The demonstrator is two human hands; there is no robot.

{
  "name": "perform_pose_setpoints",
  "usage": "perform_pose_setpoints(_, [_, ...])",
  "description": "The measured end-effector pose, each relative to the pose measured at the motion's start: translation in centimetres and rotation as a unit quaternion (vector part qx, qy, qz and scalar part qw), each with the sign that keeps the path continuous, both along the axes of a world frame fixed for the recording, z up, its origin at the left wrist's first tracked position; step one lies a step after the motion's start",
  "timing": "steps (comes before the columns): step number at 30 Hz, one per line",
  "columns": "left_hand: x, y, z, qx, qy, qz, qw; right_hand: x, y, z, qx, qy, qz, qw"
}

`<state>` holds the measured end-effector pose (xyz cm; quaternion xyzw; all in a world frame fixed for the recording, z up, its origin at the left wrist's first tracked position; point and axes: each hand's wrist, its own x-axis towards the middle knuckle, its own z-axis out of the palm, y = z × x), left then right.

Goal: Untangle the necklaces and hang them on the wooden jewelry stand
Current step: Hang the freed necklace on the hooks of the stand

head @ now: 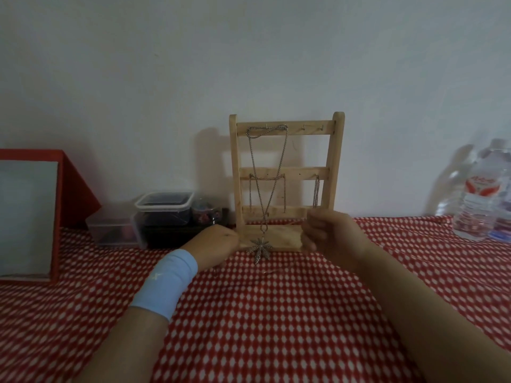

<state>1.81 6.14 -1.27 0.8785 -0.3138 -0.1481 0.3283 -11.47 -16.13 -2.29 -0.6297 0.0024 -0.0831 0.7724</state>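
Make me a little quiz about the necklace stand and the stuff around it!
1. True or false: the leaf pendant necklace hangs from the top rail of the wooden jewelry stand.
2. Which wrist wears the blue wristband? A) left B) right
3. Fill in: the water bottle stands to the stand's ____.
Key: 1 true; 2 A; 3 right.

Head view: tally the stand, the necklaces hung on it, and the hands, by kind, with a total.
Stand: 1
Necklaces: 3 (leaf pendant, mid-left chain, mid-right chain)
Hands: 2 (left hand, right hand)
Total: 6
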Motion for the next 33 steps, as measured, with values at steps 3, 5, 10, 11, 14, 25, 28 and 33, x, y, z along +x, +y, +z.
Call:
perform_pose_setpoints(3, [0.3, 0.5, 0.3, 0.049, 0.008, 0.012, 0.999, 0.0, -0.5, 0.5, -0.031, 0.013, 0.012, 0.999])
perform_pose_setpoints(5, [-0.1, 0.9, 0.7, 0.105, -0.001, -0.015, 0.994, 0.1, -0.3, 0.9, -0.09, 0.016, 0.008, 0.996])
perform_pose_setpoints(10, [-2.8, -0.1, 2.6, 0.011, -0.045, -0.113, 0.993, 0.5, 3.1, 4.1, -0.294, 0.037, 0.025, 0.955])
perform_pose_setpoints(11, [-3.3, -0.5, 2.8, -0.057, 0.002, -0.123, 0.991, 0.6, 3.8, 4.8, -0.323, 0.034, 0.029, 0.945])
perform_pose_setpoints(14, [-4.8, -1.0, 3.2, -0.205, 0.227, -0.122, 0.944, 1.1, 5.2, 6.6, -0.376, 0.027, 0.01, 0.926])
perform_pose_setpoints(25, [-2.0, 3.2, 6.7, -0.561, 0.41, -0.052, 0.717, -0.5, 3.1, 6.9, -0.391, 0.116, -0.056, 0.911])
perform_pose_setpoints(28, [-2.1, 3.4, 6.8, -0.618, 0.419, -0.057, 0.663, -1.1, 3.1, 7.0, -0.376, 0.11, -0.096, 0.915])
perform_pose_setpoints(33, [-3.1, 1.9, 7.2, -0.587, 0.399, -0.059, 0.702, -1.5, 4.1, 8.4, -0.369, -0.002, -0.121, 0.921])
